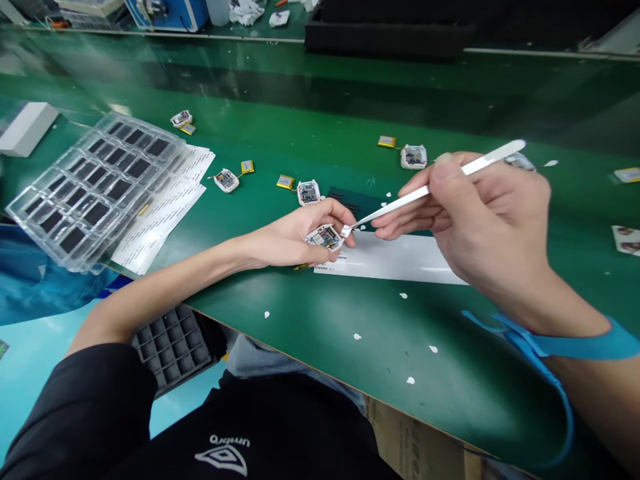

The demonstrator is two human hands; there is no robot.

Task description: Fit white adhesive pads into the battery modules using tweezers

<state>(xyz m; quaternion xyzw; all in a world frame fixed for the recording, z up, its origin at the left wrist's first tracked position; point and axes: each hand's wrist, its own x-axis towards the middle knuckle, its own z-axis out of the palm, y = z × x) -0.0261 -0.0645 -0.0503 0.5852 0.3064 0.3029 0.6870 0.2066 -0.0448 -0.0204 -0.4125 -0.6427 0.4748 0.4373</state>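
My left hand (300,233) is closed around a small white device (324,238) whose circuit board faces up. In my right hand (480,200) is a pair of white tweezers (400,201), pinched between thumb and fingers. The tips of the tweezers meet a small white piece (346,231) at the right edge of the held device, by the left fingertips. Beneath the hands lies a white strip sheet (400,257). Just behind my left hand sits another open device (309,193) with a yellow battery (285,181) wired to it.
More open devices (227,180) with batteries stand on the green table (310,313). Clear trays (95,187) of dark pieces rest at the left on printed sheets (167,220). Small white stickers (357,337) dot the front. A blue wrist strap (575,343) circles my right wrist.
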